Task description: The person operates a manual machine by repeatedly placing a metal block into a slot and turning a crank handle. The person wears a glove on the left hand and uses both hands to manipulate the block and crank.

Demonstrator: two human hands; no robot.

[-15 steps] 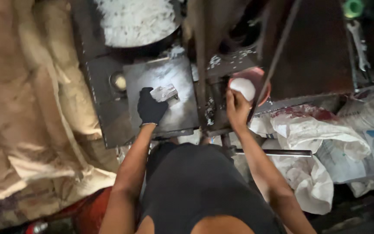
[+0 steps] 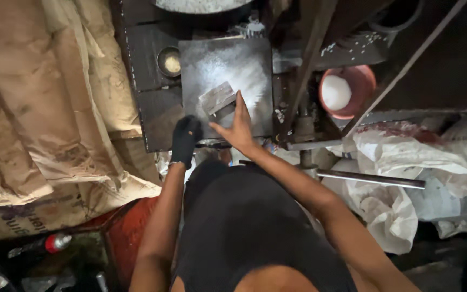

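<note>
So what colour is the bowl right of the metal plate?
Reddish-pink bowl, white contents; head view.

A: What bears the things?
B: A dark metal bench [image 2: 152, 116], with a powder-dusted steel plate [image 2: 249, 81] on it.
A: What else rests there?
B: A small round cup [image 2: 169, 62] beside the plate; a grey flat block [image 2: 217, 97] on it.

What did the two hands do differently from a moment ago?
The right hand left the pink bowl of white stuff and came across to the flat block on the dusty metal plate. The gloved left hand let go of that block and drew back to the plate's near edge. The bowl, the small cup and the brown sacks look unmoved.
</note>
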